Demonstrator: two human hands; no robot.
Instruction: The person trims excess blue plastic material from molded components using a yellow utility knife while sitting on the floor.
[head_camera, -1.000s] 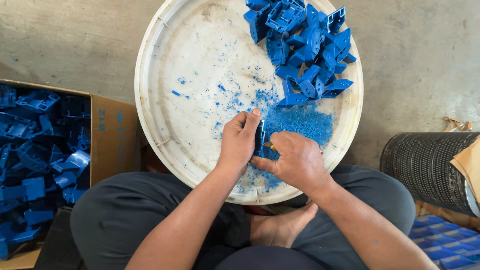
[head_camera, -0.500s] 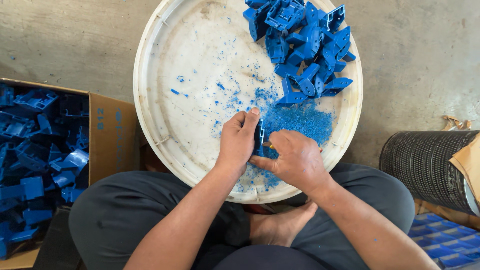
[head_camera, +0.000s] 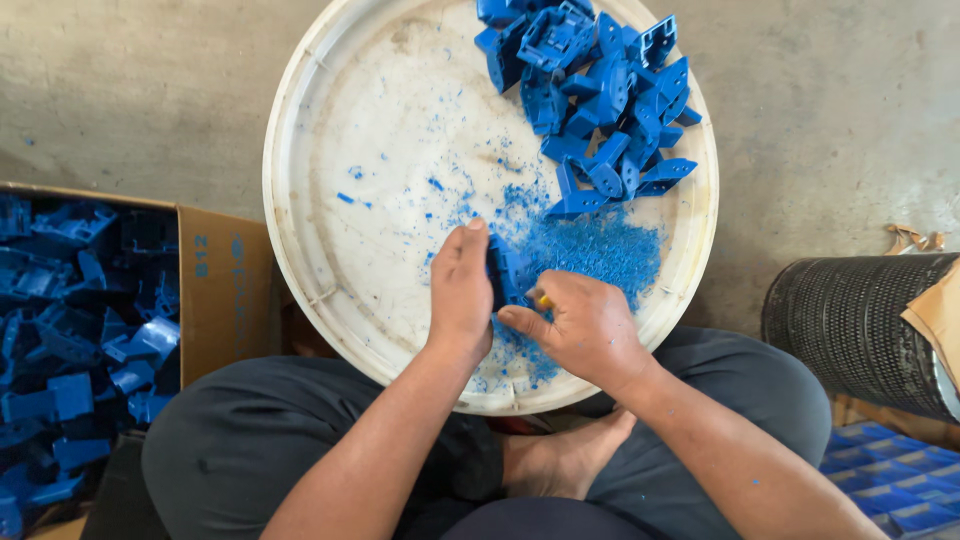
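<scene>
My left hand (head_camera: 459, 292) grips a small blue plastic part (head_camera: 506, 277) over the near side of a round white tray (head_camera: 330, 150). My right hand (head_camera: 578, 325) presses against the same part and holds a small tool with a yellow bit (head_camera: 545, 301) showing between the fingers. A pile of blue plastic parts (head_camera: 600, 90) lies at the tray's far right. Fine blue shavings (head_camera: 600, 250) are spread on the tray just beyond my hands.
A cardboard box (head_camera: 215, 290) at the left holds several blue parts (head_camera: 70, 340). A dark ribbed cylinder (head_camera: 850, 320) lies at the right, with blue trays (head_camera: 890, 470) below it. My crossed legs (head_camera: 300, 450) and a bare foot (head_camera: 565, 460) are under the tray. The floor is concrete.
Both hands stay on the part at the same spot; my right hand has shifted only slightly against it.
</scene>
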